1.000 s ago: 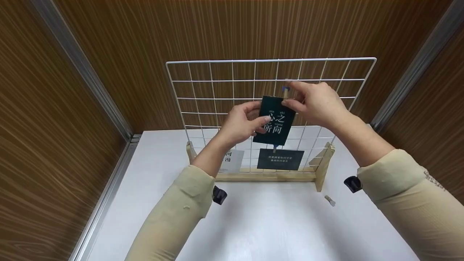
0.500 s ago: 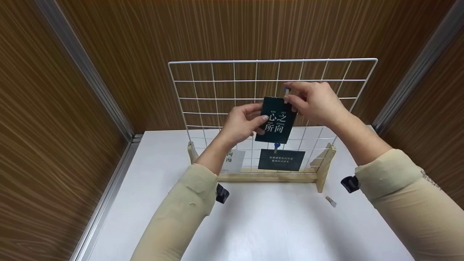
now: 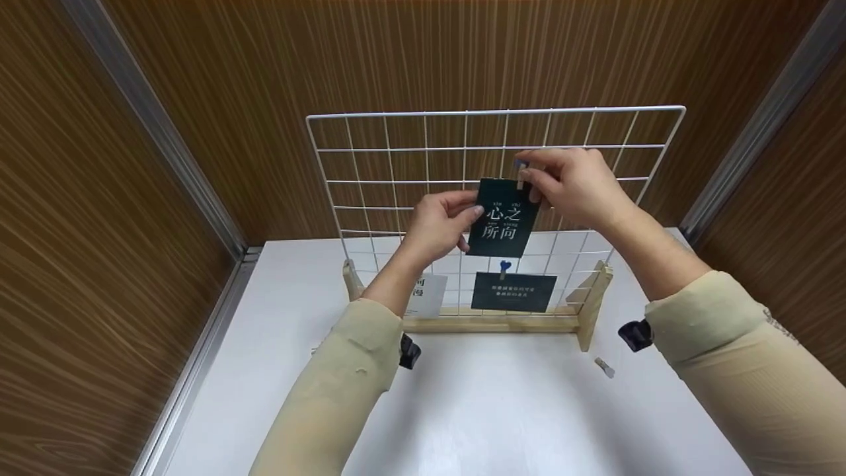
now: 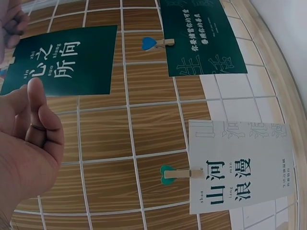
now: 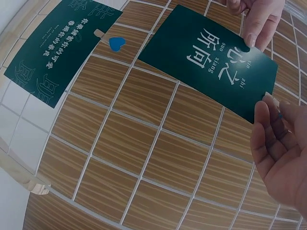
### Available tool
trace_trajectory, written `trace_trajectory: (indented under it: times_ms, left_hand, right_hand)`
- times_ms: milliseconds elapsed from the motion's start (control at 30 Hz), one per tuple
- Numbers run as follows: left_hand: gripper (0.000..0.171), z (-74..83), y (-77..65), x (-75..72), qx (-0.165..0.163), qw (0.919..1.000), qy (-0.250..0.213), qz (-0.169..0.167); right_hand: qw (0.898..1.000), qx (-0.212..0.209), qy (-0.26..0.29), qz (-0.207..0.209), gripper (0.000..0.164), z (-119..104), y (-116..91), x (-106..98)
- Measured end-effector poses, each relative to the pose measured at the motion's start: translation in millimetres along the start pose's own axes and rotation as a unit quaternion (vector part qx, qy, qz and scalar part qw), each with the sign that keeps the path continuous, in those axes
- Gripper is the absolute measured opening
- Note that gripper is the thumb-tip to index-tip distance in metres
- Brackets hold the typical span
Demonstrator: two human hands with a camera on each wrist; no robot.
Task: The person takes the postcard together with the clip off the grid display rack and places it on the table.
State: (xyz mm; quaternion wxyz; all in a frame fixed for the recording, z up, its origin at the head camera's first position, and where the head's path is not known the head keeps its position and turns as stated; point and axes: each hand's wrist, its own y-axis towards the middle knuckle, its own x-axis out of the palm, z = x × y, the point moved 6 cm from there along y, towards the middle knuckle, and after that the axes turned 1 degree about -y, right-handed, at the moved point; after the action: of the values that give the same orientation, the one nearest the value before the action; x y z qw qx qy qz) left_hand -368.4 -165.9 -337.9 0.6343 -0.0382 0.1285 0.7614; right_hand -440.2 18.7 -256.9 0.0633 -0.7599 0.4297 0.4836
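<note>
A dark green card (image 3: 505, 231) with white Chinese characters stands upright in front of the white wire grid (image 3: 496, 112). My left hand (image 3: 436, 228) pinches its left edge, thumb on the front and fingers behind. At the card's top right, my right hand (image 3: 581, 185) pinches a small wooden clothespin (image 5: 269, 98) with a blue end, which overlaps the card's edge. Whether the clothespin also grips a wire is hidden by the fingers. Below hangs a second dark green card (image 3: 522, 295), held by a clothespin (image 4: 158, 43) with a blue heart.
A white card (image 4: 240, 167) hangs lower left under a clothespin (image 4: 180, 173) with a green heart, partly behind my left arm in the head view. The grid stands in a wooden base (image 3: 489, 324) on a white table (image 3: 502, 410). A loose clothespin (image 3: 604, 367) lies front right.
The right hand's clothespin has come down onto the card's top edge. The card has risen slightly, showing more of the blue heart below, and the left thumb has slid towards its left edge.
</note>
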Motion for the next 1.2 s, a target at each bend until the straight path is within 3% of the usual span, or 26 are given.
trace_trajectory:
  times_ms: [433, 700, 1200]
  left_hand:
    - [0.029, 1.3, 1.5, -0.7, 0.004, 1.0, 0.002, -0.003]
    - [0.028, -4.9, -7.4, -6.5, -0.004, 1.0, 0.003, 0.003]
    - [0.028, -2.6, -6.5, -7.5, 0.01, 0.9998, 0.013, 0.008]
  right_hand:
    - [0.997, 0.033, 0.066, 0.004, 0.029, 3.0, 0.1, -0.9]
    - [0.993, 0.042, 0.108, -0.01, 0.027, -1.5, -1.5, 9.0]
    - [0.991, 0.04, 0.131, -0.001, 0.025, -2.8, 1.2, 7.1]
